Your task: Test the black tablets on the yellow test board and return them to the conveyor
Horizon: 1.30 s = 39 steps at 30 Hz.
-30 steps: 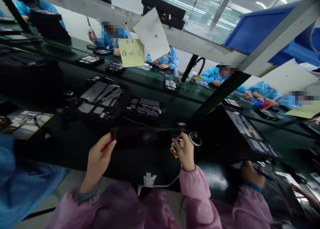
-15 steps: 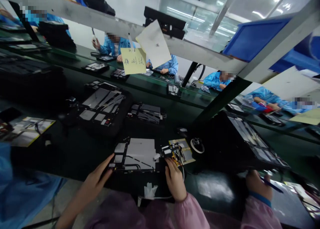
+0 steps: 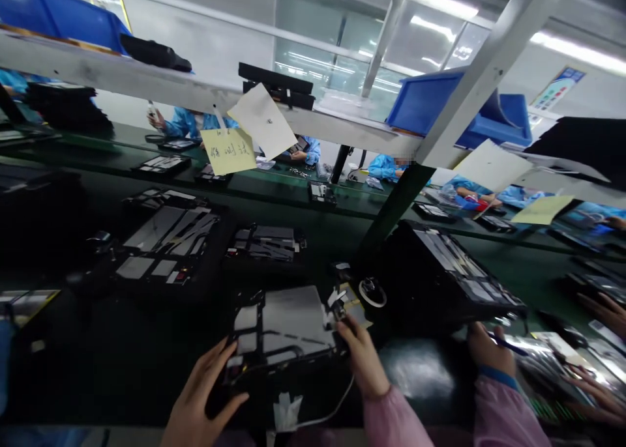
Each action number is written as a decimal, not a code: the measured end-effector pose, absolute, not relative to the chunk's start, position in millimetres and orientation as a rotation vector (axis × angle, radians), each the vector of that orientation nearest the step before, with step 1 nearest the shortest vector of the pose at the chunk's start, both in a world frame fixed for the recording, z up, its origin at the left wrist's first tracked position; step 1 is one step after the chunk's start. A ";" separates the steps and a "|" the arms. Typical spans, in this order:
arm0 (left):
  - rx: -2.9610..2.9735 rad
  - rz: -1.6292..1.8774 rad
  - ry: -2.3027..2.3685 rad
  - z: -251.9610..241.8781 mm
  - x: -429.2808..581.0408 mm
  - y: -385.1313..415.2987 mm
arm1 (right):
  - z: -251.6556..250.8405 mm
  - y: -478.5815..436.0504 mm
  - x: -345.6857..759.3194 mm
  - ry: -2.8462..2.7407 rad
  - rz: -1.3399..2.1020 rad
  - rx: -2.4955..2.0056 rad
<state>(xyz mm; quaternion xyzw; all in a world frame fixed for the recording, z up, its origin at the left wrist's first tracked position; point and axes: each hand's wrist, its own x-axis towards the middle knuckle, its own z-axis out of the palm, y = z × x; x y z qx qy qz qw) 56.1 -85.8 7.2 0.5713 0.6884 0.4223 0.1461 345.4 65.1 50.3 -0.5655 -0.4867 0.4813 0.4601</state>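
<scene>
An opened tablet (image 3: 296,317) lies in front of me, with pale grey plates and black strips in its bare inside; its kind is my best reading. At its left edge is my left hand (image 3: 205,385). The fingertips touch that edge, while the thumb stands spread apart below the corner. My right hand (image 3: 364,356), in a pink sleeve, pinches the tablet's right end beside a small connector piece (image 3: 336,300). A white cable (image 3: 337,404) runs from near that hand down to a white taped piece (image 3: 287,411) at the table's front edge.
Stacked opened tablets stand at left (image 3: 169,238) and right (image 3: 454,264), another pile (image 3: 267,242) behind. A cable coil (image 3: 372,292) lies right. A co-worker's hand (image 3: 491,352) with a blue wristband holds a pen. A shelf beam (image 3: 337,124) crosses above; people in blue work beyond.
The view has swung right and up. The tablet has turned, its left end now nearer me. My left thumb has spread away from the tablet's edge; my right hand stays at the right end.
</scene>
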 end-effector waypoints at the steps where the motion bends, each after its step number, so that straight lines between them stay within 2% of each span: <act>1: 1.704 1.265 1.841 23.7 58.7 -75.2 | 66.6 76.3 351.4 -1.119 1.269 -1.346; 3: 1.745 1.294 1.670 54.2 57.5 -38.9 | 97.1 108.4 356.8 -0.989 1.291 -1.289; 6: 1.851 1.270 1.803 76.7 43.9 42.5 | 125.9 177.3 343.3 -1.008 1.039 -1.194; 9: 2.036 1.079 2.057 70.3 34.2 118.8 | 128.2 253.5 310.3 -1.194 0.742 -1.338; 12: 2.163 0.886 2.284 57.5 40.7 156.5 | 111.4 313.1 276.5 -1.261 0.671 -1.432; 16: 2.272 0.833 2.320 51.8 57.9 162.7 | 86.9 355.7 248.4 -1.416 0.661 -1.488; 20: 2.271 0.872 2.196 52.5 66.5 170.1 | 83.6 370.0 238.1 -1.615 0.605 -1.497; 26: 2.218 0.920 2.091 57.4 74.3 187.4 | 86.5 321.9 225.7 -2.128 0.551 -1.253; 30: 2.219 0.913 2.039 61.1 67.9 176.7 | 79.6 283.9 207.6 -2.525 0.346 -1.084; 39: 2.143 0.870 2.378 34.8 15.9 116.3 | 71.6 276.4 211.4 -2.173 0.332 -1.492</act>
